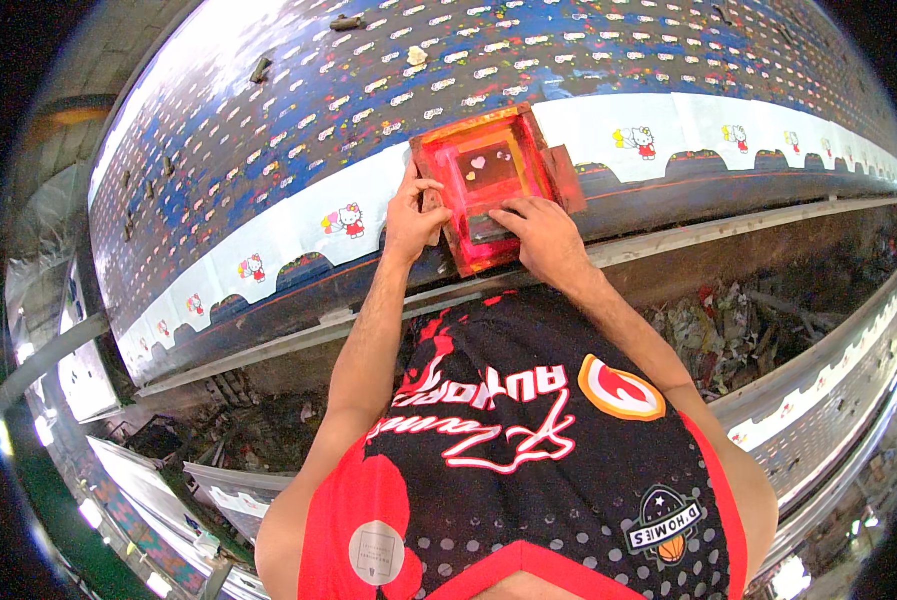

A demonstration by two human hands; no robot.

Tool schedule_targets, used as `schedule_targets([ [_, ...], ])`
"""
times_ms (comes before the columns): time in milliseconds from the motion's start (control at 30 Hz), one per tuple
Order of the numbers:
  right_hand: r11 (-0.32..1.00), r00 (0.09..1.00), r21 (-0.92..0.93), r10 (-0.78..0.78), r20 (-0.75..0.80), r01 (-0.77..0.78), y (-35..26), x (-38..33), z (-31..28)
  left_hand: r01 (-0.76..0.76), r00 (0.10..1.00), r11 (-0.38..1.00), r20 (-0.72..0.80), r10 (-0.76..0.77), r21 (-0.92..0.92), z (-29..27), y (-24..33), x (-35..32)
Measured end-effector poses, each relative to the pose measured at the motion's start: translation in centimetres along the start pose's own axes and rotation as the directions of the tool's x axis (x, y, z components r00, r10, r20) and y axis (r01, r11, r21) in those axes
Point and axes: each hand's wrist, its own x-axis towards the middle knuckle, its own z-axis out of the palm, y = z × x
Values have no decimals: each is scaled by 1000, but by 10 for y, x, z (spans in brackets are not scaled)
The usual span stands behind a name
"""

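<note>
A red, ink-stained screen-printing frame (431, 160) lies on the long table, its mesh window showing small heart-shaped marks. My left hand (411, 218) is closed on the frame's left edge, with the thumb over the near left side. My right hand (545, 232) is closed on a dark squeegee (485, 230), which rests inside the frame at its near end. The fingers partly cover the squeegee. A row of white cut pieces (303, 222) runs along the table edge on both sides of the frame, several printed with a cartoon cat in red.
The long dark table (268, 170) is speckled with paint and small repeated prints. Small dark lumps (259, 70) and a pale scrap (416, 56) lie on it. A wooden rail (658, 240) follows its near edge. Scraps litter the floor (713, 335); another table (808, 420) stands at lower right.
</note>
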Motion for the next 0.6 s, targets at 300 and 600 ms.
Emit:
schedule_targets([
  [300,995,960,70,44,276,-66,21,37,-16,3,1000,1000,-6,-3,-4,-3,-8,4],
  [600,993,988,18,115,104,-118,31,115,-12,-103,994,932,-3,111,347,-8,-9,-3],
])
